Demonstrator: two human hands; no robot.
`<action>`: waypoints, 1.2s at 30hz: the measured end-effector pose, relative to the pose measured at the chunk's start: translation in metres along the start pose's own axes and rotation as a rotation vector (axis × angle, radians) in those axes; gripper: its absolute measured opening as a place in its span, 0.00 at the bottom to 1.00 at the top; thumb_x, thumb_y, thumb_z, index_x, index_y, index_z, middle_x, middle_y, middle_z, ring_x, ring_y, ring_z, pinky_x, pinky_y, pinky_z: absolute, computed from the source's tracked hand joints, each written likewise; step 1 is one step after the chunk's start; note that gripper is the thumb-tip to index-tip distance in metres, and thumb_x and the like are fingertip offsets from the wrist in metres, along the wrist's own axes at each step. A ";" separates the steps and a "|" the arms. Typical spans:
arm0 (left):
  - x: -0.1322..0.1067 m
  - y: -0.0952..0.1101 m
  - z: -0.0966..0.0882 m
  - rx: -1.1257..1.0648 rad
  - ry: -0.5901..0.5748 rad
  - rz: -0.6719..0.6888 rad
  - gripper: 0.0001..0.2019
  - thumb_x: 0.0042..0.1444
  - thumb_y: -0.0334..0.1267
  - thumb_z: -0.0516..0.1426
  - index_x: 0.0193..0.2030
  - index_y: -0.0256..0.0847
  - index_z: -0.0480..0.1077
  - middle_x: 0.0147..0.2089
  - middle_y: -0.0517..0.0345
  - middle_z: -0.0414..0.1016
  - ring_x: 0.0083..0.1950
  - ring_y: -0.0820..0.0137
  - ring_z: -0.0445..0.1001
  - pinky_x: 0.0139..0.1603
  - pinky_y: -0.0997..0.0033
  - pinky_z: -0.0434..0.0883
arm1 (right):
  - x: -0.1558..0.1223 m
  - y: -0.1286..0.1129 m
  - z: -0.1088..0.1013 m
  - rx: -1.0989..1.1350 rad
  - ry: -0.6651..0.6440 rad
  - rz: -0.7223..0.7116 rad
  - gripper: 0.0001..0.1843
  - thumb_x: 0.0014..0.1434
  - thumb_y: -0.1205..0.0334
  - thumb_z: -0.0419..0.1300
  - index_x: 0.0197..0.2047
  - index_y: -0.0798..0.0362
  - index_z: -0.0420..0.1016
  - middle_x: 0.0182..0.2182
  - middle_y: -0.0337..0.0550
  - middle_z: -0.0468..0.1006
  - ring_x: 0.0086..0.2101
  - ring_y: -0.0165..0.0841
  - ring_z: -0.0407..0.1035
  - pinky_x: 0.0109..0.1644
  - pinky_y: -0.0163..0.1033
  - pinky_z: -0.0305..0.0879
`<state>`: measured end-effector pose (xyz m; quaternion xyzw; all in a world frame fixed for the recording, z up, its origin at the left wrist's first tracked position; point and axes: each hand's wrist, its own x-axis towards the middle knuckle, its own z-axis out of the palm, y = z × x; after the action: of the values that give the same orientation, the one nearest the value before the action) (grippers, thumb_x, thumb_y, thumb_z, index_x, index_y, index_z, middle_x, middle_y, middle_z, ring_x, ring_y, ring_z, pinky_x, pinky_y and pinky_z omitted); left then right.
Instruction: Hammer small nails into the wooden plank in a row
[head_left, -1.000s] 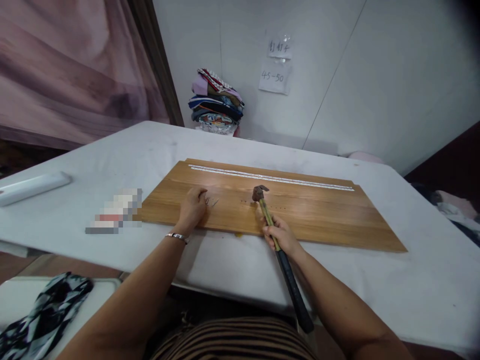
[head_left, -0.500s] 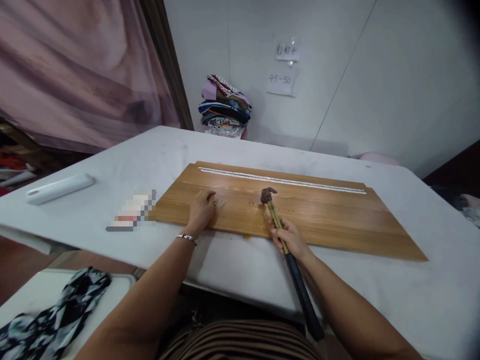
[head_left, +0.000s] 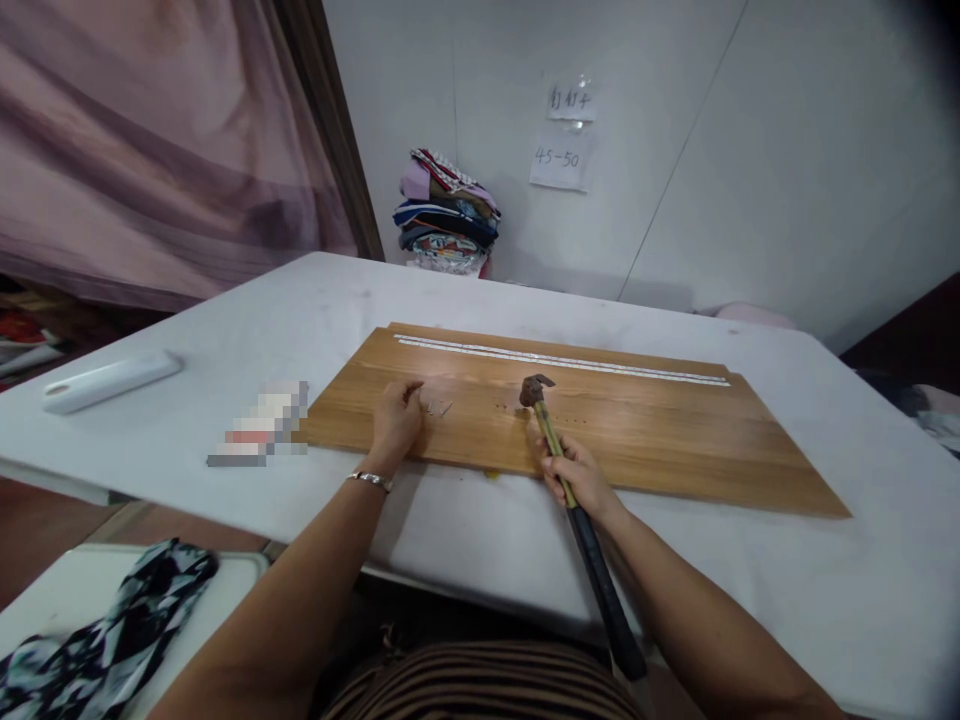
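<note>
The worktop [head_left: 300,310] is covered in white. On it lies a board [head_left: 637,440] of warm light-brown wood with darker grain lines, and a thin silver-white strip [head_left: 562,360] runs along its far edge. The hammer [head_left: 559,455] has a rusty dark-brown head, a yellow-green neck and a black handle. A white tube [head_left: 112,380] lies at the far left. The curtain [head_left: 150,150] is dusty pink-mauve. The cloth [head_left: 112,640] at the near left is black with pale grey-green patches. The folded clothes [head_left: 448,212] by the white wall [head_left: 787,150] are multicoloured. The person's top [head_left: 480,690] has brown and black stripes.

One hammer [head_left: 550,435]; one wooden board [head_left: 660,430]; two wall notes [head_left: 556,165]; one white tube [head_left: 112,379]; one clothes stack [head_left: 448,212]; one bracelet [head_left: 369,481]
</note>
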<state>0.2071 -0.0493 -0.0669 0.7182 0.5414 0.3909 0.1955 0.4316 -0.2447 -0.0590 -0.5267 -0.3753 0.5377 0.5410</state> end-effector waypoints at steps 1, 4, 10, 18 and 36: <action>0.000 0.001 0.000 0.024 -0.014 0.025 0.13 0.54 0.36 0.49 0.42 0.37 0.72 0.43 0.50 0.74 0.46 0.64 0.71 0.50 0.64 0.67 | 0.000 0.000 0.000 0.003 0.003 -0.005 0.16 0.46 0.59 0.56 0.39 0.53 0.62 0.08 0.25 0.63 0.08 0.23 0.50 0.11 0.27 0.47; -0.001 0.004 0.000 0.110 -0.079 0.083 0.13 0.54 0.35 0.50 0.41 0.38 0.72 0.43 0.50 0.74 0.46 0.63 0.71 0.49 0.64 0.67 | 0.000 -0.001 0.000 0.003 0.010 -0.003 0.16 0.46 0.59 0.56 0.39 0.54 0.62 0.08 0.25 0.63 0.08 0.23 0.50 0.11 0.27 0.47; -0.007 0.014 -0.002 0.247 -0.091 0.147 0.13 0.57 0.36 0.47 0.42 0.38 0.71 0.45 0.49 0.72 0.46 0.62 0.71 0.46 0.63 0.68 | 0.001 0.002 -0.001 0.026 0.004 -0.028 0.15 0.47 0.59 0.57 0.39 0.54 0.62 0.09 0.25 0.63 0.08 0.23 0.50 0.11 0.27 0.47; -0.010 0.015 -0.002 0.220 -0.028 0.214 0.14 0.58 0.34 0.45 0.43 0.38 0.70 0.44 0.48 0.70 0.45 0.63 0.69 0.46 0.63 0.68 | 0.001 0.003 0.000 0.018 -0.009 0.002 0.15 0.46 0.59 0.57 0.39 0.54 0.62 0.09 0.24 0.63 0.08 0.23 0.51 0.11 0.27 0.48; 0.000 0.005 -0.002 0.079 -0.068 0.049 0.09 0.48 0.39 0.54 0.31 0.40 0.74 0.37 0.53 0.73 0.40 0.65 0.71 0.45 0.65 0.69 | 0.001 0.002 -0.001 0.016 -0.010 -0.003 0.15 0.47 0.60 0.56 0.39 0.54 0.62 0.08 0.25 0.63 0.08 0.23 0.50 0.11 0.27 0.48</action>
<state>0.2086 -0.0515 -0.0619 0.7514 0.5316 0.3493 0.1756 0.4319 -0.2446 -0.0615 -0.5188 -0.3745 0.5425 0.5443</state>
